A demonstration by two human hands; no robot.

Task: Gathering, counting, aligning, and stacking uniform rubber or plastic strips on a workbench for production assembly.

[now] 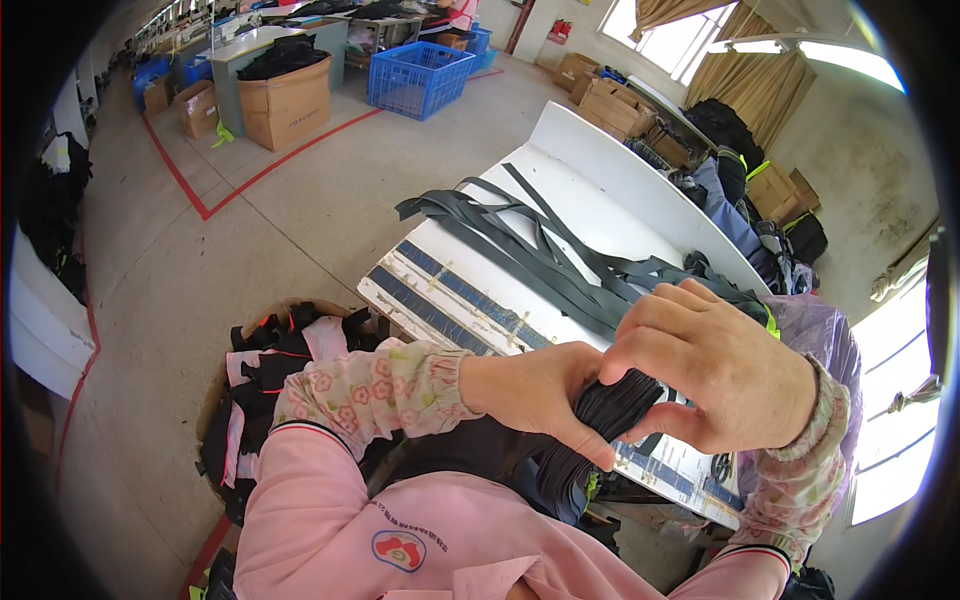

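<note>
Both my hands are closed around a thick bundle of black fabric strips [615, 408] above the near edge of the worktable. My left hand [535, 390] grips it from the left, thumb laid along its near side. From the right, my right hand [715, 370] curls over the top, with its fingers bent and thumb pressed against the stack. The lower part of the bundle hangs down past the table edge in front of me. Long dark grey straps [560, 275] lie loosely tangled across the white worktable [455, 250], just beyond my hands.
A box of black and pink fabric pieces [270, 385] stands on the floor at my left. Purple plastic wrap [815, 335] sits by the table's right end. Farther off are a blue crate [420, 80], a cardboard box [287, 105] and piled bags [735, 200].
</note>
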